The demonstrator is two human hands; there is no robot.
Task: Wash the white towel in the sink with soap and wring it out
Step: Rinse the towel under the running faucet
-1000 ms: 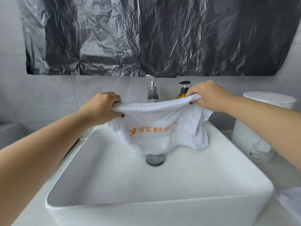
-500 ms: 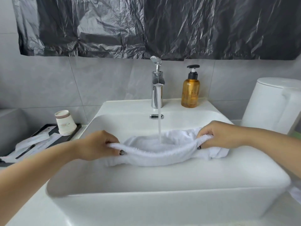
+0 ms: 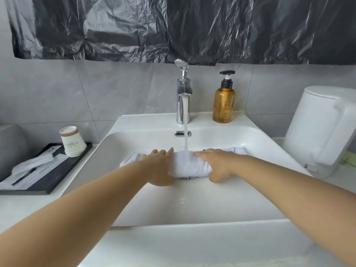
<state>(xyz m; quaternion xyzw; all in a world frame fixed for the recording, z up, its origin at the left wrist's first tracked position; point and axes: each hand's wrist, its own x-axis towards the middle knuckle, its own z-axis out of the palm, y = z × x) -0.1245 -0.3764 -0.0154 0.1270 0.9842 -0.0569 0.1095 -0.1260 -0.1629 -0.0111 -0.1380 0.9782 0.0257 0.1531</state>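
Note:
The white towel (image 3: pixel 189 166) lies bunched in a roll on the bottom of the white sink (image 3: pixel 192 239), over the drain. Water runs from the chrome faucet (image 3: pixel 183 105) onto the towel's middle. My left hand (image 3: pixel 158 166) lies flat on the towel's left part, fingers stretched forward. My right hand (image 3: pixel 215 164) presses the right part the same way, with its thumb on the near side. The towel's ends stick out beyond both hands. An amber soap bottle (image 3: pixel 224 105) with a black pump stands on the sink ledge, right of the faucet.
Stacked paper cups (image 3: pixel 72 141) and wrapped packets sit on a black tray (image 3: pixel 48 176) on the counter to the left. A white lidded container (image 3: pixel 323 132) stands to the right. A black plastic sheet (image 3: pixel 173 26) hangs on the wall above.
Both hands lowered the towel from above the basin onto the sink bottom under the stream. The grip on its top edge has changed to flat hands on the bunched cloth.

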